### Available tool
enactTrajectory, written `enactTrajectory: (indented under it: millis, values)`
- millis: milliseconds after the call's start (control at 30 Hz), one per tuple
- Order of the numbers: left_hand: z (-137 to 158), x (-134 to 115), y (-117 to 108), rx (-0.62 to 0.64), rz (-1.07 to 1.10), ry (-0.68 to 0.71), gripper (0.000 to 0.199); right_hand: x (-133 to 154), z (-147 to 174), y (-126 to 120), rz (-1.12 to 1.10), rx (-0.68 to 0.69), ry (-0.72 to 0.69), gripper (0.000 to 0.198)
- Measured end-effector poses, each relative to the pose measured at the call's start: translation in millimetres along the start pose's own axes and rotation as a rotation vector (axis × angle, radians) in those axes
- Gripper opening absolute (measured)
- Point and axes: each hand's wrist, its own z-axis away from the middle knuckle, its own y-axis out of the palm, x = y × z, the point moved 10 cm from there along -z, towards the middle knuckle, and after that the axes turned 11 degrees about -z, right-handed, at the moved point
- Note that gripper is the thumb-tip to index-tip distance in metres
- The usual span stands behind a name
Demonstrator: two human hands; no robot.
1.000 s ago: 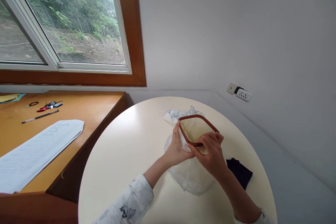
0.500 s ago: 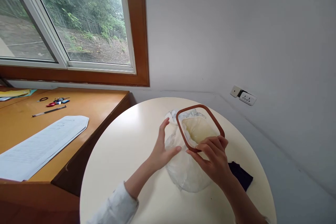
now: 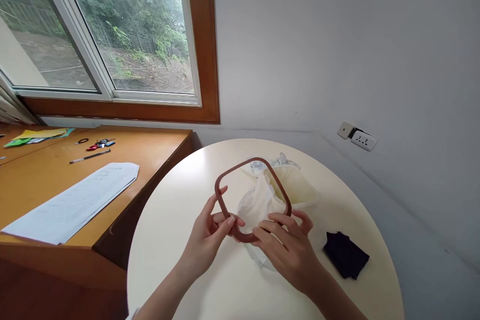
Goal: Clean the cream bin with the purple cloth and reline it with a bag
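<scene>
A brown square ring with rounded corners (image 3: 237,164) is held up tilted over the round table. My left hand (image 3: 210,232) grips its lower left side, thumb on the near face. On the lower right side, my right hand (image 3: 287,245) has its fingers closed round the rim. Behind and below the ring stands a pale bin (image 3: 300,185) lined with a thin white plastic bag (image 3: 258,200), whose loose film spreads across the tabletop. The ring and my right hand hide part of the bag. Some crumpled clear plastic (image 3: 283,160) lies behind the bin.
A folded dark cloth (image 3: 345,255) lies to the right on the round white table (image 3: 168,220). On the wooden desk (image 3: 157,147) at left are papers (image 3: 75,205), a pen (image 3: 90,156) and keys (image 3: 100,144). A wall socket (image 3: 363,140) is at right.
The brown ring has moved left and towards me, away from above the bin. My left hand, open before, now grips it too. My view has turned slightly left.
</scene>
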Motion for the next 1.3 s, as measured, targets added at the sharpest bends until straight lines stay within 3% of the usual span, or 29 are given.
enactTrajectory:
  millis: [133, 367, 600, 733, 800, 867, 967, 1033, 1167, 1300]
  values:
    - [-1.2, -8.3, 13.1, 0.085, -0.02, 0.075, 0.062, -12.5, 3.5, -35.3, -0.07, -0.004, 0.039, 0.015]
    - [-24.6, -12.7, 32.2, 0.069, -0.248, 0.125, 0.028, -101.5, 38.8, -140.4, 0.287, -0.253, 0.244, 0.007]
    - [-27.5, -4.0, 43.2, 0.058, -0.321, 0.094, 0.019, -121.8, 73.9, -161.1, 0.392, -0.215, 0.273, 0.004]
    - [-26.1, -3.5, 38.2, 0.053, -0.332, 0.092, 0.018, -115.9, 67.9, -160.0, 0.375, -0.225, 0.259, 0.007]
    - [-23.8, -6.3, 28.0, -0.009, -0.341, 0.106, 0.017, -100.9, 54.8, -153.5, 0.33, -0.224, 0.233, 0.009]
    - [-17.7, -11.4, 5.5, -0.181, -0.315, 0.128, 0.024, -75.9, 36.1, -135.9, 0.237, -0.173, 0.192, 0.01]
    - [2.5, -15.5, -35.8, -0.491, -0.133, 0.168, 0.042, -26.1, 9.0, -84.5, -0.02, 0.043, 0.088, 0.018]
    - [16.1, -13.6, -54.2, -0.598, -0.008, 0.187, 0.045, 3.6, -2.1, -57.7, -0.15, 0.094, 0.016, 0.02]
    - [33.2, -6.8, -71.2, -0.627, 0.028, 0.149, 0.045, 26.2, -13.8, -23.1, -0.25, 0.101, -0.03, 0.017]
    - [42.9, -4.2, -78.8, -0.628, -0.099, 0.076, 0.039, 28.4, -19.2, -13.5, -0.298, 0.084, -0.041, 0.018]
